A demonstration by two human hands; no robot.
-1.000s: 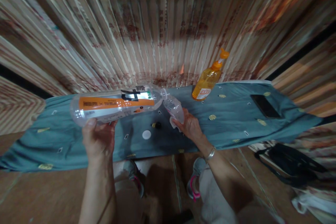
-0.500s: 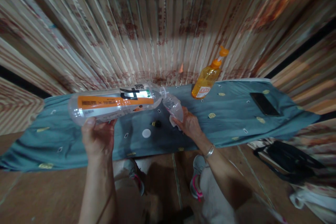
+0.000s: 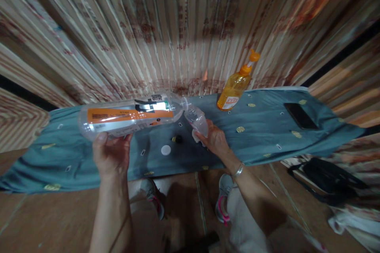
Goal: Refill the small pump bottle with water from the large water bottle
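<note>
Two bottles [image 3: 130, 118] [image 3: 198, 121], orange label, writing unreadable

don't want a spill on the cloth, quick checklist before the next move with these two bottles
1. Left hand grips the big bottle near its base, held almost level: ok.
2. Right hand grips the small clear bottle, tilted toward the big one: ok.
3. Mouths meet, big bottle's neck at the small one's opening: ok as far as the blur shows.
4. Liquid level in either bottle: cannot tell.
5. White cap and dark cap lie loose on the blue cloth, below the bottles: ok.
6. Orange pump bottle and phone stand apart from the hands: ok.
</note>
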